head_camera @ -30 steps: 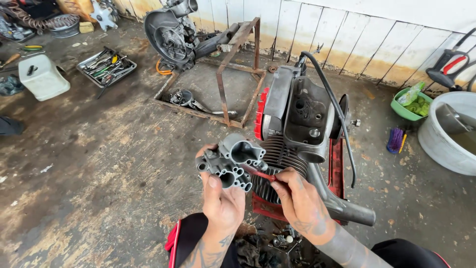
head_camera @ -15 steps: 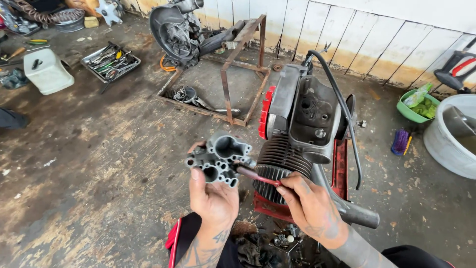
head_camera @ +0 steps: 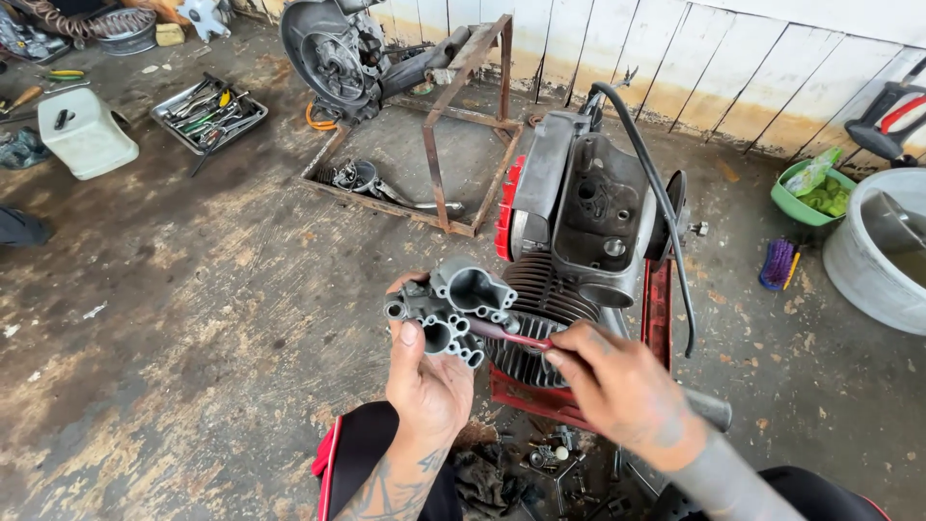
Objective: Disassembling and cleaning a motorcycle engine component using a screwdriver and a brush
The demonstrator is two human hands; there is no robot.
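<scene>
Fingers (head_camera: 417,333) of the left hand (head_camera: 429,381) were clamped round a grey cast part (head_camera: 453,309), thumb pressed on its near face, holding it up with its open bores toward the camera. Fingers of the right hand (head_camera: 617,386) were pinched shut on a thin reddish tool (head_camera: 511,335), its tip resting against the part just beside the left thumb. Judged step: working the tool at one of the part's bores or its edge, while the left hand steadied it. The next move would call for a firm left grip and a small, controlled push or turn of the tool, since the tip could slip off the rounded metal. Directly behind the fingers stood the engine (head_camera: 579,241), finned barrel facing them, a black hose (head_camera: 666,212) looping over its right side, all on a red stand (head_camera: 658,309). Below the hands, small loose fasteners and a rag lay on the floor (head_camera: 193,367), which was stained, worn concrete. Far to the upper left of the fingers were a tool tray (head_camera: 207,111) and a white can (head_camera: 85,135); beyond the engine, a rusty frame (head_camera: 463,116) and a second engine case (head_camera: 328,53) against a white plank wall (head_camera: 733,68). To the far right sat a green bowl (head_camera: 815,193) and a metal tub (head_camera: 873,251).
</scene>
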